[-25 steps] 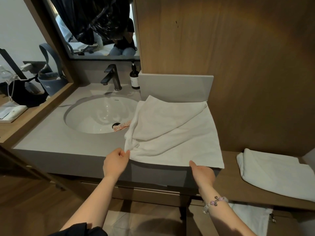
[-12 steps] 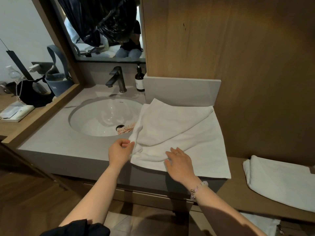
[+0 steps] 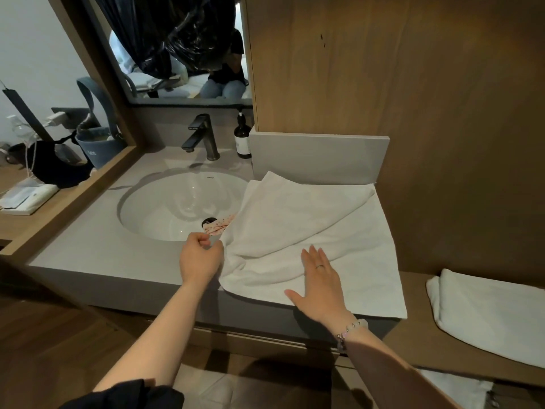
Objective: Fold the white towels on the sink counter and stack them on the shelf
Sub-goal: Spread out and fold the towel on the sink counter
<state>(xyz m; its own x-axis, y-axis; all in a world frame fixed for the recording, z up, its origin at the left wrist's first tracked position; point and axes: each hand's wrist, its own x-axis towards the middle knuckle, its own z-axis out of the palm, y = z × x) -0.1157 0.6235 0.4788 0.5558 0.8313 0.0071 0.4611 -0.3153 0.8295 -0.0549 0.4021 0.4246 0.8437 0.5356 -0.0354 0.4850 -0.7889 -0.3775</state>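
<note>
One white towel [image 3: 309, 219], left hand [image 3: 200, 261] pinching edge, right hand [image 3: 321, 278] flat

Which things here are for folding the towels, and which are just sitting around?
For the job: white towel on the counter; folded towel on the shelf; left hand pinching the towel's edge; right hand flat on it.

Just lying about: faucet; brown bottle; spotted cloth in the sink; grey bucket.
</note>
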